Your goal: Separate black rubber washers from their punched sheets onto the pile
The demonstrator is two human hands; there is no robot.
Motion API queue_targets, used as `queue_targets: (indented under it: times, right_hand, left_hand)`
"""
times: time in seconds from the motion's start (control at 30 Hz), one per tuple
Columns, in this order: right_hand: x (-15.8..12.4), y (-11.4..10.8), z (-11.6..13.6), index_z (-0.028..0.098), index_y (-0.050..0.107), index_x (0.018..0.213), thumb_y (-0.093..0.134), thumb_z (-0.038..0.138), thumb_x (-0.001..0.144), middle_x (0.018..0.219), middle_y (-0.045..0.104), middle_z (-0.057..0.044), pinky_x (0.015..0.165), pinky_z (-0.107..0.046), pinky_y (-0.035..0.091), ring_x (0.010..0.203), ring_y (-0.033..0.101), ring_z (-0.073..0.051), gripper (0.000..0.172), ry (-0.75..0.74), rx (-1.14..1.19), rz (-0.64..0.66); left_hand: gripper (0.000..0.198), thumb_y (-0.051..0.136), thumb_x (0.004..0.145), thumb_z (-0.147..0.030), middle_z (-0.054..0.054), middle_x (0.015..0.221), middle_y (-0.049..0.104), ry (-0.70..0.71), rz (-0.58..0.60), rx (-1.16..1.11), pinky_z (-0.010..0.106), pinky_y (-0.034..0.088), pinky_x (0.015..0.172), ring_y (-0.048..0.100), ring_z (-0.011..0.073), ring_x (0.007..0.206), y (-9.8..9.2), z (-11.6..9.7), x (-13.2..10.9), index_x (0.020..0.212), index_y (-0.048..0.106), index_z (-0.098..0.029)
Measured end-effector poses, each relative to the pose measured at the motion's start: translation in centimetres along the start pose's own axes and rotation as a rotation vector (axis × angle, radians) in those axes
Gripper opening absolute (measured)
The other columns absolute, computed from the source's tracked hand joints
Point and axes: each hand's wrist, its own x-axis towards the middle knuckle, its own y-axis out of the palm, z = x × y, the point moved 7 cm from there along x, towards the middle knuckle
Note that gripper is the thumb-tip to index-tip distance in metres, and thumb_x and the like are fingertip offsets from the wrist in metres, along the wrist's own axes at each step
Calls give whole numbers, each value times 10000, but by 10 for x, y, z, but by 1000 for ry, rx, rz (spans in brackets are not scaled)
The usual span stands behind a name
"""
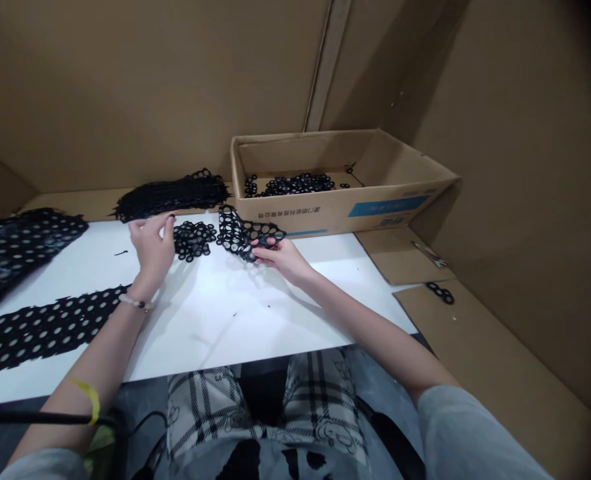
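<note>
A limp black sheet full of round holes (230,230) is pinched at its right end by my right hand (286,259), just in front of the cardboard box. Its left part hangs or rests by a small pile of loose black rings (194,240); I cannot tell whether they touch. My left hand (153,245) is on the other side of that pile, thumb and fingers drawn together. A tiny dark bit shows at those fingertips, too small to name. Under my left forearm lies a flat black perforated strip (45,328) on the white tabletop (200,320).
An open cardboard box (295,210) with black rings inside stands at the back. A heap of black strips (173,197) lies left of it, a folded perforated sheet (20,243) at far left. Joined rings (440,293) and metal tweezers-like tool (428,255) lie on cardboard at right.
</note>
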Motion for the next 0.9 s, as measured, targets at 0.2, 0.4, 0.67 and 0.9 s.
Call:
queue_targets:
  times: [0.2, 0.4, 0.67, 0.9]
  right_hand:
    - [-2, 8, -8, 181, 428, 649, 856, 171, 473, 813, 656, 1, 853, -317, 547, 761, 645, -114, 462, 76, 165, 44]
    - [-1, 15, -8, 147, 576, 762, 853, 219, 521, 822, 665, -11, 752, -290, 560, 703, 644, -112, 374, 66, 48, 126]
    - [-8, 31, -9, 150, 598, 847, 832, 316, 593, 709, 646, 18, 669, -249, 538, 611, 614, -97, 383, -4, -49, 336]
    - [-13, 37, -10, 165, 528, 858, 834, 315, 597, 702, 618, 36, 676, -257, 536, 640, 626, -113, 429, -7, -75, 427]
  left_hand:
    - [393, 422, 936, -378, 103, 1440, 408, 54, 175, 346, 569, 274, 938, 329, 406, 1202, 26, -16, -21, 1287, 586, -309]
    - [217, 477, 920, -376, 68, 943, 643, 469, 279, -107, 447, 348, 933, 495, 247, 938, 24, -70, -44, 922, 619, -212]
    - [241, 505, 914, -389, 48, 811, 619, 566, 599, -251, 364, 416, 819, 466, 214, 863, 32, -98, -70, 772, 557, -200]
    - [346, 343, 979, -335, 45, 766, 579, 556, 755, -312, 346, 411, 804, 465, 208, 858, 40, -99, -73, 756, 564, -191]
